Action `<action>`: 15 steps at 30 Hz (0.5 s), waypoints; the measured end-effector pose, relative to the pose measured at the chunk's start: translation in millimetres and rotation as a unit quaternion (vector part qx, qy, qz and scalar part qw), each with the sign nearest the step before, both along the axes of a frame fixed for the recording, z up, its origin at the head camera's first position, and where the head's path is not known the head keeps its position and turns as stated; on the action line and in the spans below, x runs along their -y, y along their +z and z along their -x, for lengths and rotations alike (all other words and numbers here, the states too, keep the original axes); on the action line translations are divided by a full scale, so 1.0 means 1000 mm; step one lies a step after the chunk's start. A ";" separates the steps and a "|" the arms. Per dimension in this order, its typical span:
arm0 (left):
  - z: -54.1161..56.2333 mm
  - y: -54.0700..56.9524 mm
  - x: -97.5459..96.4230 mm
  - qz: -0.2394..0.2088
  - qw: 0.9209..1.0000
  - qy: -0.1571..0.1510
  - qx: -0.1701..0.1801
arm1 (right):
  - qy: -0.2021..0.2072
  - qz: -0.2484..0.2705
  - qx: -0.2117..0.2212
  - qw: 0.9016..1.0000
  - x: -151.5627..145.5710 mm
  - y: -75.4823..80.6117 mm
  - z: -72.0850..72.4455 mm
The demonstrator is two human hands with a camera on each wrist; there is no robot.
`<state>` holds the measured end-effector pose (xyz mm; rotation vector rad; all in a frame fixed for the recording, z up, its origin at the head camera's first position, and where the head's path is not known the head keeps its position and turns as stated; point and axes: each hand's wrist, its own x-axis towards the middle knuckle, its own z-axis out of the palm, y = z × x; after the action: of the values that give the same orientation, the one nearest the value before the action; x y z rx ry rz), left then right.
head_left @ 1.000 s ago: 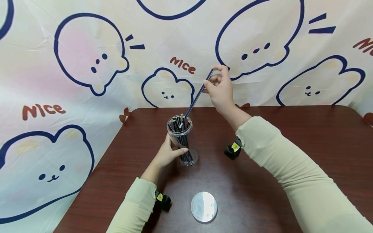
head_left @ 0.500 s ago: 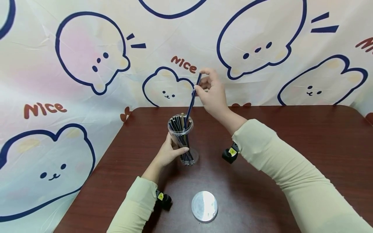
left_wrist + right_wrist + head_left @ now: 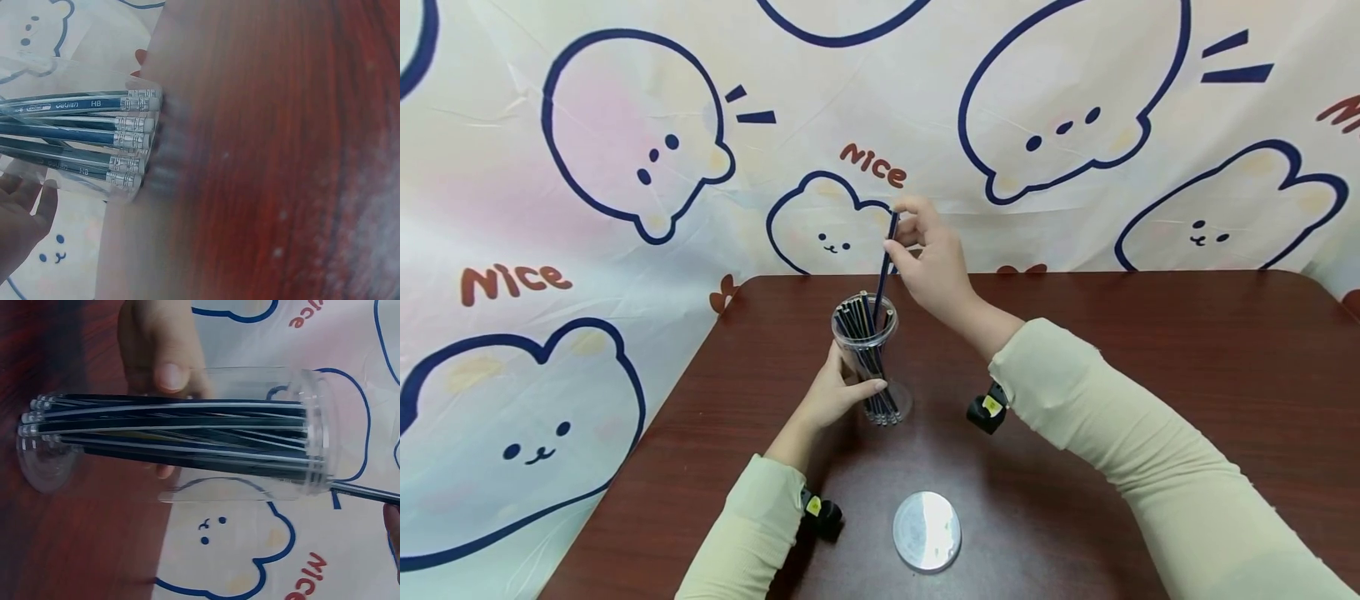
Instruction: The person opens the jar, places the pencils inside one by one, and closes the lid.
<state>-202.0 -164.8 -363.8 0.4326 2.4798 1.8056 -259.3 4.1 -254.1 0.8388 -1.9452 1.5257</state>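
Note:
A clear plastic jar (image 3: 859, 354) stands on the table, filled with dark striped pencils (image 3: 75, 134) whose eraser ends rest at its bottom. My left hand (image 3: 833, 396) grips the jar around its side, thumb across the front. Above the rim, my right hand (image 3: 934, 262) pinches the upper part of one blue pencil (image 3: 883, 271), which leans slightly right with its lower end inside the jar. In the right wrist view that pencil (image 3: 365, 492) sticks out past the rim, with only a little of the right hand showing at the edge.
A round clear lid (image 3: 927, 532) lies on the dark wooden table (image 3: 1150, 375) in front of the jar. Behind the table hangs a pale cloth (image 3: 820, 100) with cartoon bears. A black wrist camera (image 3: 987, 408) hangs under the right sleeve.
My right hand has moved left and down with the pencil, which now stands steeper and deeper in the jar. The left hand and jar have stayed in place.

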 end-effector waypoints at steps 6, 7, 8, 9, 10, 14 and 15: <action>-0.001 0.001 0.001 0.010 1.000 0.004 -0.001 | 0.018 0.025 0.066 0.997 0.002 -0.011 0.002; -0.001 0.001 0.000 0.010 1.000 0.005 -0.002 | 0.023 0.028 0.076 0.996 0.002 -0.014 0.002; -0.001 0.001 0.000 0.010 1.000 0.005 -0.003 | 0.028 0.031 0.085 0.996 0.003 -0.016 0.003; -0.001 0.001 0.000 0.009 1.000 0.004 -0.003 | 0.033 0.034 0.092 0.995 0.004 -0.018 0.004; -0.001 0.001 0.000 0.007 1.000 0.003 -0.003 | 0.036 0.035 0.099 0.994 0.005 -0.020 0.004; 0.000 0.001 -0.001 0.002 1.000 -0.001 -0.001 | 0.054 0.034 0.120 0.991 0.008 -0.027 0.007; 0.000 0.001 -0.001 -0.001 1.000 -0.002 0.000 | 0.059 0.035 0.128 0.989 0.008 -0.028 0.008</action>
<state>-201.6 -163.8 -362.9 0.4379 2.4760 1.8061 -267.1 -4.3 -282.6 0.7706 -2.0356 1.8388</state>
